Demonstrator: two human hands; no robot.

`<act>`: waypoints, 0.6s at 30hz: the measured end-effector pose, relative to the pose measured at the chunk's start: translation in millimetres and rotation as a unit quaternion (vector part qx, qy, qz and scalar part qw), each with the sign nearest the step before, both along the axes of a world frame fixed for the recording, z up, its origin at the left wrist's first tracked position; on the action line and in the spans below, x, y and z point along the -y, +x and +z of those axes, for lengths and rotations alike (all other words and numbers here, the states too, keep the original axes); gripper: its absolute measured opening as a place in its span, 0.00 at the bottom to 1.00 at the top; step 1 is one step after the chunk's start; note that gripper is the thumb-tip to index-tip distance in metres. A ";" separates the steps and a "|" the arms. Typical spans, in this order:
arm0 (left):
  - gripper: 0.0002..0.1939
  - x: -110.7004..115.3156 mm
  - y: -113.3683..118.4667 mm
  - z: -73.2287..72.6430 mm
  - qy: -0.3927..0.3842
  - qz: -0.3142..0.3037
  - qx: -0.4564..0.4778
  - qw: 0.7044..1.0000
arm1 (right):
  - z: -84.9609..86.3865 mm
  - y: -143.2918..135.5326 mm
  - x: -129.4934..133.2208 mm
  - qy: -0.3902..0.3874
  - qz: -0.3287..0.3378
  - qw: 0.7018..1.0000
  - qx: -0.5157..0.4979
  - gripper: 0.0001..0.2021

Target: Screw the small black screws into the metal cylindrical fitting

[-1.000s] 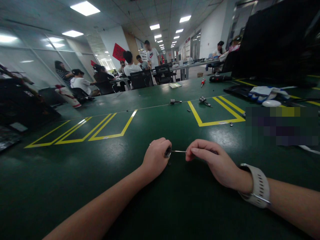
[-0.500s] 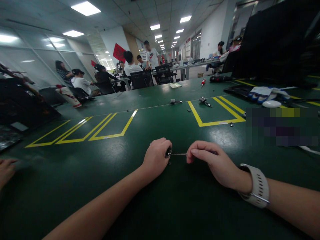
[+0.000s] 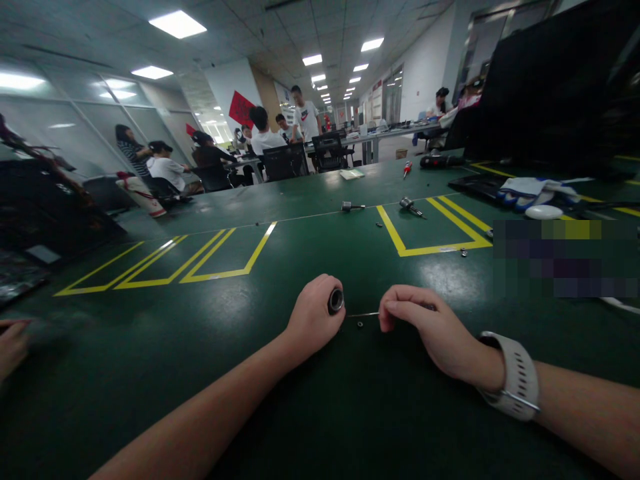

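My left hand [image 3: 315, 313] is closed around a dark, hollow cylindrical part [image 3: 336, 301]; its round, metal-rimmed end faces right. Between the fingers of my right hand [image 3: 420, 320] is a thin metal-shafted tool [image 3: 367, 314]. The shaft points left and ends close to my left hand, below the cylinder's opening. My palm and fingers hide most of its handle, so its exact kind cannot be told. A small ring-shaped piece [image 3: 360, 325] lies on the green table just under the shaft. Another tiny dark piece [image 3: 341, 330] is beside my left hand.
Beyond my hands, two metal parts with thin shafts [image 3: 353, 207] [image 3: 411, 207] lie near yellow tape. Small fittings [image 3: 464, 253] are at right. Farther back are a red screwdriver [image 3: 407, 169] and gloves [image 3: 537, 190]. Another person's hand [image 3: 13, 347] rests at the left edge.
The shaft's tip has come out of the cylinder and dropped slightly. The cylinder's opening has turned more toward me. A small ring now shows on the table, farther right than the piece seen before.
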State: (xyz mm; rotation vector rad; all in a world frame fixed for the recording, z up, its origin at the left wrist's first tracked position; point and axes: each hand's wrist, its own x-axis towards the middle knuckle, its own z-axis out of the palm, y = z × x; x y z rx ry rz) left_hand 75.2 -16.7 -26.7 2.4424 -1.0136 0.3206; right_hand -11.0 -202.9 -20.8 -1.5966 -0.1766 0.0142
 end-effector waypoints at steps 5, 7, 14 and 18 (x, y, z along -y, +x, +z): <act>0.14 -0.9 4.4 -1.0 -0.063 -0.007 -0.041 0.997 | -2.6 0.6 2.2 0.069 -0.025 0.997 0.035 0.11; 0.10 -1.8 5.2 -1.3 -0.067 -0.001 -0.047 0.997 | -1.3 -0.3 2.3 0.097 -0.035 0.993 0.054 0.10; 0.04 -0.9 3.6 -1.4 -0.066 0.002 -0.058 0.996 | 2.2 -6.5 -2.6 0.069 -0.004 0.993 0.091 0.09; 0.04 0.5 3.9 -1.8 -0.062 -0.018 -0.050 0.997 | 8.8 -10.4 -6.0 -0.056 0.001 0.995 0.084 0.10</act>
